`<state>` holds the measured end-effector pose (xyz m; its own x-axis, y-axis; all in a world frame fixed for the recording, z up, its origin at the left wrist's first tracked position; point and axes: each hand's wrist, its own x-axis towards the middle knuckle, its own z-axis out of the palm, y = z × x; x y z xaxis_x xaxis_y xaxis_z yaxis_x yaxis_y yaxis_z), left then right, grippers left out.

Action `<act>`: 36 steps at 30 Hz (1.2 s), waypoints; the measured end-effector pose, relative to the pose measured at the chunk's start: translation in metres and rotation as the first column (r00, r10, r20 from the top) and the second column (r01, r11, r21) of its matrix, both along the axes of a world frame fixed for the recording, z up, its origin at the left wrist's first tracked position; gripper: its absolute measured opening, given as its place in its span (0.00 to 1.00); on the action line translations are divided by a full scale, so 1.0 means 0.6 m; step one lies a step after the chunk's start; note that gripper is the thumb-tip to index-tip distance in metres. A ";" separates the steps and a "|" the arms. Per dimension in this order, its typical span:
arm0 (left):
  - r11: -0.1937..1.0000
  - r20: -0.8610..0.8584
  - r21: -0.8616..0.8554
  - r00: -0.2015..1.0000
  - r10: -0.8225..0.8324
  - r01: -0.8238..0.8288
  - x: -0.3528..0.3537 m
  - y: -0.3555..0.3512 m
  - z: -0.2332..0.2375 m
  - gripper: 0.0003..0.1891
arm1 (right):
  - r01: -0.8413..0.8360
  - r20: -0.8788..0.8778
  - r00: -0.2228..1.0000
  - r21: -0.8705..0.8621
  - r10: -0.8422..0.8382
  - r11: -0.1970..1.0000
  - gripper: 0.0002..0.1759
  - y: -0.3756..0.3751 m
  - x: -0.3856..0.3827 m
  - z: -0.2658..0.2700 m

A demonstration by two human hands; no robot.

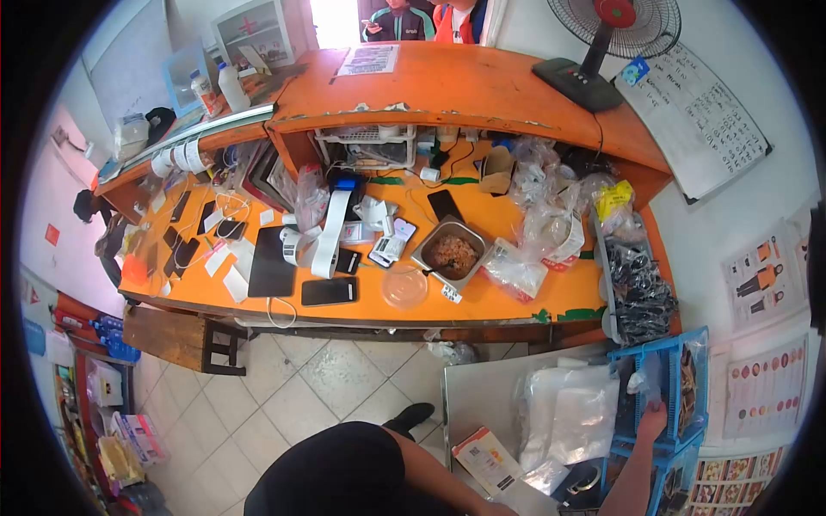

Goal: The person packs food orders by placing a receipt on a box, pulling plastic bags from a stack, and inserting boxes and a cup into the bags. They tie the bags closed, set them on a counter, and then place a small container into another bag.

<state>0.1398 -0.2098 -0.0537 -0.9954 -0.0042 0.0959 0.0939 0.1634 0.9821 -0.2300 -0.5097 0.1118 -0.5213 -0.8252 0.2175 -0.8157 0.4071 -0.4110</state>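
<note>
My right hand (654, 419) reaches to the blue plastic basket (699, 365) at the lower right. Its fingers are closed on a clear plastic piece (654, 371), thin and bag-like; its exact kind is hard to make out. Stacks of clear plastic bags (583, 421) lie just left of that hand on a grey surface (473, 400). A white and orange printed box (487, 462) rests nearer to me. From a black sleeve my left forearm (434, 473) runs to the bottom edge, where the hand is cut off.
An orange counter (396, 307) carries a metal container of food (449, 255), a round clear lid (404, 286), phones, a paper strip and plastic bags. A tray of black-wrapped items (641, 292) stands at its right end. A wooden bench (163, 338) is left; people stand beyond the counter.
</note>
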 end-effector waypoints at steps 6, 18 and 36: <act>0.992 -0.137 0.037 0.983 0.126 -0.122 0.003 0.020 -0.021 0.20 | 0.299 -0.118 0.945 -0.061 -0.305 0.952 0.45 0.000 0.073 0.011; 0.900 0.402 0.421 0.912 -0.076 -0.111 0.109 -0.120 0.216 0.12 | 0.451 0.183 0.892 -0.312 -0.413 0.836 0.13 0.210 0.247 0.238; 0.663 0.506 0.692 0.847 -0.164 -0.285 0.129 -0.152 0.295 0.11 | -0.104 0.756 0.558 0.472 -0.342 0.875 0.20 0.601 0.629 -0.001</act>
<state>0.2169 -0.3009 0.1233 -0.8846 0.0906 -0.4575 -0.4084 -0.6239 0.6663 0.1475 -0.1492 0.1111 -0.3843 -0.6187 -0.6852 -0.1592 0.7755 -0.6109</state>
